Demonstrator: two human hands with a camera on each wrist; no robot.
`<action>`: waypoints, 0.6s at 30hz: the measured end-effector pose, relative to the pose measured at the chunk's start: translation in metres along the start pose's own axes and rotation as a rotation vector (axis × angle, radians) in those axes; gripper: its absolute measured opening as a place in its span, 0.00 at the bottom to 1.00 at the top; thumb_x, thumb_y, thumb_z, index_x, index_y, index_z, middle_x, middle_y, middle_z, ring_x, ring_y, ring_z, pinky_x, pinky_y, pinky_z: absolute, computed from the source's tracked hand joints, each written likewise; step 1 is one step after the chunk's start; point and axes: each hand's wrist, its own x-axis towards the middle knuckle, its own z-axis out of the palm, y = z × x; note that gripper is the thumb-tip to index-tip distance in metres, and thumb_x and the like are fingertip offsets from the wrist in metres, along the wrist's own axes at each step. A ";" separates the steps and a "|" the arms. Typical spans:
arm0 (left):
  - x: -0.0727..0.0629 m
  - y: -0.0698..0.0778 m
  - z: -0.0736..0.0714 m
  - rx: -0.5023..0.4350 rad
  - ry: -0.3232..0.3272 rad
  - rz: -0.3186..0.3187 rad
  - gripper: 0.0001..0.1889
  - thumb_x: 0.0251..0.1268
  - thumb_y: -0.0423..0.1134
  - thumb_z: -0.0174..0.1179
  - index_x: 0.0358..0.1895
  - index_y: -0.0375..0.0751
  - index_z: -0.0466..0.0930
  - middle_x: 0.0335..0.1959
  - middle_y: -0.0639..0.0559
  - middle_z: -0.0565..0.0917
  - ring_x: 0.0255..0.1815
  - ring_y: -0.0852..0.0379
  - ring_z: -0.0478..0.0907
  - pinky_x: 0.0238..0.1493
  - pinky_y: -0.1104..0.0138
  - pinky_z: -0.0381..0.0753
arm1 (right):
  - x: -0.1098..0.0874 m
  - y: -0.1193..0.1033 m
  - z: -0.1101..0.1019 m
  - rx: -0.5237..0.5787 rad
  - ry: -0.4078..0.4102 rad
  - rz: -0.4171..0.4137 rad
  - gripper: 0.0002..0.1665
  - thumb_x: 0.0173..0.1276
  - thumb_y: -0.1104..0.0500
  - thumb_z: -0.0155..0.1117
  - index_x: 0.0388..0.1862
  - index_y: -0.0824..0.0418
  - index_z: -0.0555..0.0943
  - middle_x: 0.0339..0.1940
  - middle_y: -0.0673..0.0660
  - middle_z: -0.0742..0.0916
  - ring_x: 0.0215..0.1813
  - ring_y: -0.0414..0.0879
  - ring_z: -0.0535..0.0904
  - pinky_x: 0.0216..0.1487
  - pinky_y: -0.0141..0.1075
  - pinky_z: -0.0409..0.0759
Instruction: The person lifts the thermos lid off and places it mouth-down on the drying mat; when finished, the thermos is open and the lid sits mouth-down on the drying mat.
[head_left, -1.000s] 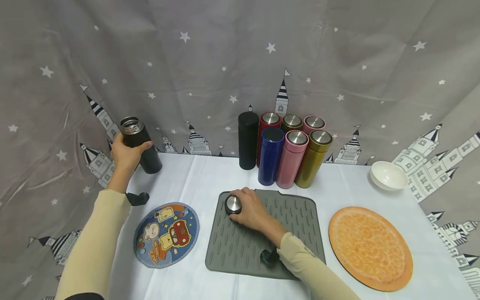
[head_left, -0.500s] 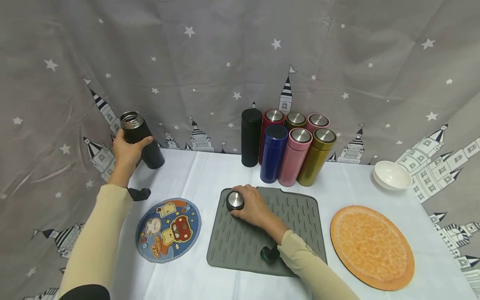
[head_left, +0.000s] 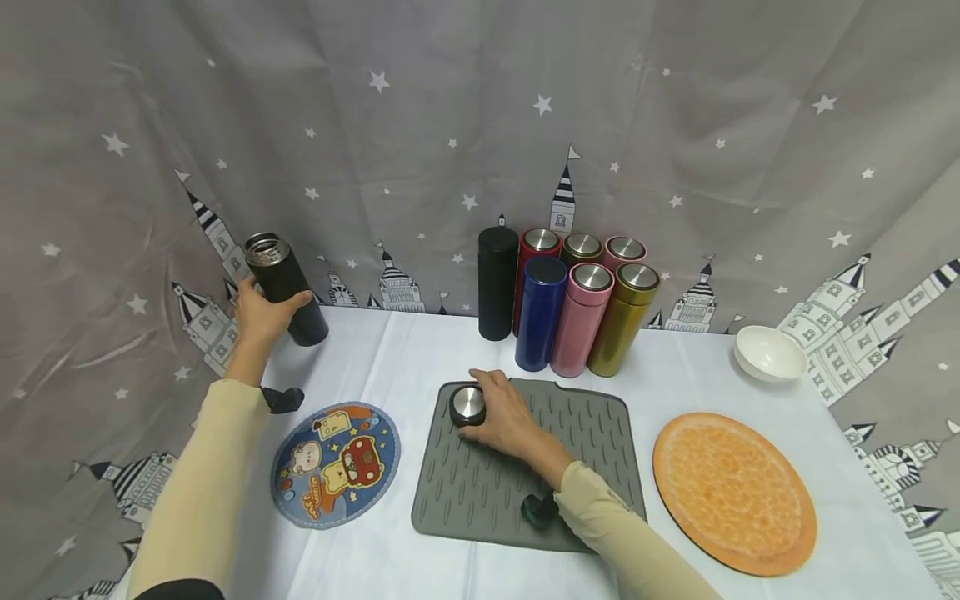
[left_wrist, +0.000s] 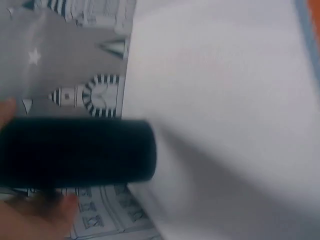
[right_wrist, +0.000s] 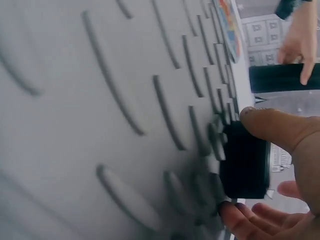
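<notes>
In the head view, a black thermos bottle (head_left: 283, 279) stands at the far left with its lid off, showing the steel neck. My left hand (head_left: 262, 321) is spread about its side, thumb on the right and fingers on the left. The left wrist view shows the bottle (left_wrist: 85, 152) passing between fingers and thumb, the thumb a little clear of it. A black lid with a steel top (head_left: 468, 402) rests on the grey ribbed mat (head_left: 517, 500). My right hand (head_left: 506, 415) surrounds this lid (right_wrist: 245, 162) with thumb and fingers apart, the fingers clear of its side.
Several closed thermos bottles, among them a blue one (head_left: 540, 317), a pink one (head_left: 577, 325) and a gold one (head_left: 621, 321), stand behind the mat. A blue cartoon placemat (head_left: 335, 500) lies left, an orange round mat (head_left: 731, 500) right. A white bowl (head_left: 770, 354) sits farther back.
My left hand has drawn slightly back along the standing bottle. The fingers of my right hand have spread a little around the lid, which stays on the mat. The head view shifts slightly.
</notes>
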 end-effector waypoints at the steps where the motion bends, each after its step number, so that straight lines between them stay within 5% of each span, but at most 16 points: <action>1: -0.004 -0.001 0.001 -0.001 -0.008 -0.021 0.56 0.64 0.57 0.63 0.80 0.39 0.32 0.79 0.32 0.47 0.78 0.35 0.47 0.74 0.43 0.50 | -0.001 -0.001 -0.001 0.008 0.003 0.006 0.56 0.48 0.52 0.85 0.73 0.63 0.67 0.61 0.63 0.76 0.59 0.56 0.77 0.59 0.49 0.76; 6: -0.031 -0.004 0.009 -0.041 -0.018 -0.094 0.56 0.66 0.53 0.62 0.79 0.40 0.25 0.80 0.32 0.41 0.79 0.35 0.41 0.75 0.45 0.48 | -0.012 0.000 -0.010 0.025 0.031 0.000 0.54 0.49 0.52 0.84 0.72 0.63 0.69 0.63 0.62 0.76 0.60 0.55 0.77 0.59 0.49 0.76; 12: -0.059 0.005 0.018 -0.118 -0.069 -0.072 0.43 0.69 0.45 0.60 0.78 0.34 0.46 0.70 0.31 0.64 0.68 0.38 0.67 0.65 0.53 0.70 | -0.032 0.005 -0.023 0.049 0.065 -0.001 0.50 0.51 0.52 0.83 0.71 0.62 0.70 0.61 0.60 0.76 0.56 0.52 0.77 0.55 0.48 0.78; 18: -0.070 0.024 0.029 -0.153 -0.216 0.002 0.36 0.70 0.42 0.61 0.75 0.32 0.57 0.63 0.34 0.72 0.61 0.43 0.73 0.54 0.63 0.79 | -0.058 0.009 -0.039 0.052 0.085 0.017 0.47 0.54 0.53 0.82 0.70 0.61 0.72 0.61 0.59 0.77 0.55 0.53 0.78 0.55 0.51 0.78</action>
